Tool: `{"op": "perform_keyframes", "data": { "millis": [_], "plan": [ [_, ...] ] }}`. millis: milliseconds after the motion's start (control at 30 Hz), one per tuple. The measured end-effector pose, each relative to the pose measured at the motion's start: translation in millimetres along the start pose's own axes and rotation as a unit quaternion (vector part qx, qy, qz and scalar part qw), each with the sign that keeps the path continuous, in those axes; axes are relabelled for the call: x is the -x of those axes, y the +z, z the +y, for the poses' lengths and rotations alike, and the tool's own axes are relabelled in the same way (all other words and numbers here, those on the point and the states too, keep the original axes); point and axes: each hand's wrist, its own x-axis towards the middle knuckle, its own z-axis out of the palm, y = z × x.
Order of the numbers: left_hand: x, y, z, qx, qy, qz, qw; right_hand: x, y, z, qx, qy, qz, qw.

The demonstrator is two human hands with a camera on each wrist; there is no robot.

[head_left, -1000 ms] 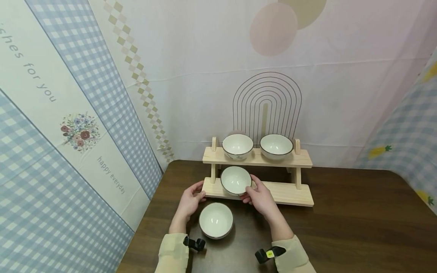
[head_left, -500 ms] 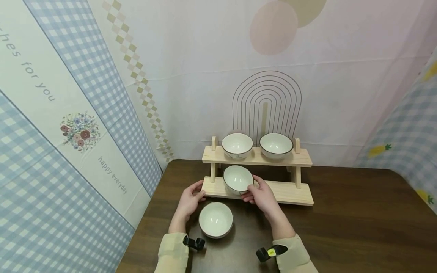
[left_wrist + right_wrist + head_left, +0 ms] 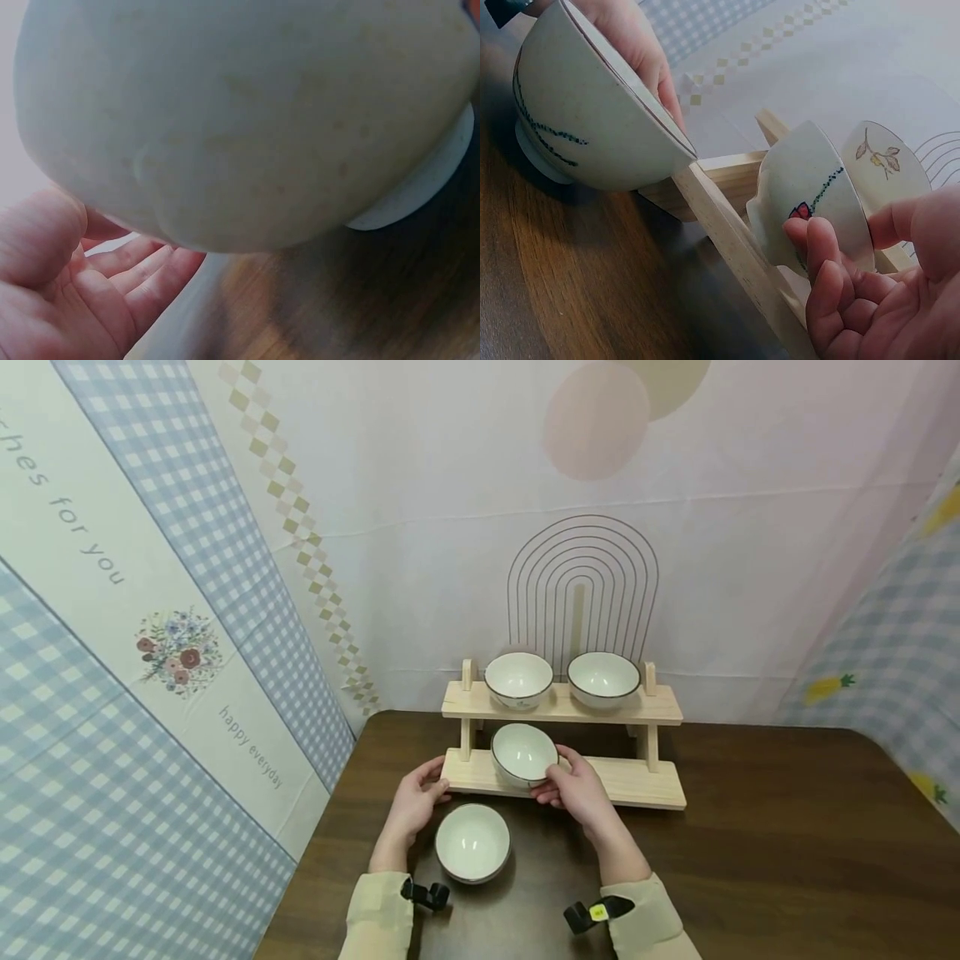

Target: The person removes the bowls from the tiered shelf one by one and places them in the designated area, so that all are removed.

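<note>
A white bowl [image 3: 524,755] with a dark rim tilts slightly over the lower board of a two-tier wooden shelf [image 3: 637,783]. My right hand [image 3: 579,789] pinches its right rim, thumb at the rim and fingers beneath. The right wrist view shows a red and dark green pattern on that bowl's [image 3: 810,187] outside; whether its foot touches the board is unclear. My left hand [image 3: 414,802] holds the left end of the lower board. Another white bowl [image 3: 472,843] stands on the table between my forearms and hides much of the left hand's work in the left wrist view.
Two more white bowls, a left one [image 3: 518,680] and a right one [image 3: 603,679], stand on the upper board. The shelf is on a dark wooden table [image 3: 780,827]. Behind it hangs a pale patterned cloth [image 3: 435,585], with blue checked cloth [image 3: 195,485] at the left.
The bowl in my right hand has shifted slightly right along the lower board, mostly in the first half second. My left hand keeps its place at the shelf's end.
</note>
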Motion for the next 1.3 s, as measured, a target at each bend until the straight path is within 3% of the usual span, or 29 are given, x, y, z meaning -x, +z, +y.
{"op": "perform_keyframes", "data": {
  "millis": [200, 767, 1300],
  "plan": [
    [0.2, -1.0, 0.5, 0.006, 0.013, -0.007, 0.9999, -1.6, -0.3, 1.6, 0.001, 0.0, -0.003, 1.0],
    [-1.2, -2.1, -2.4, 0.018, -0.002, -0.008, 0.9998, 12.1, -7.1, 2.8, 0.003, -0.014, -0.016, 1.0],
    [-3.9, 6.3, 0.3, 0.018, -0.002, 0.005, 0.9998, 17.6, -42.3, 5.0, 0.042, -0.021, -0.052, 0.998]
  ]
}}
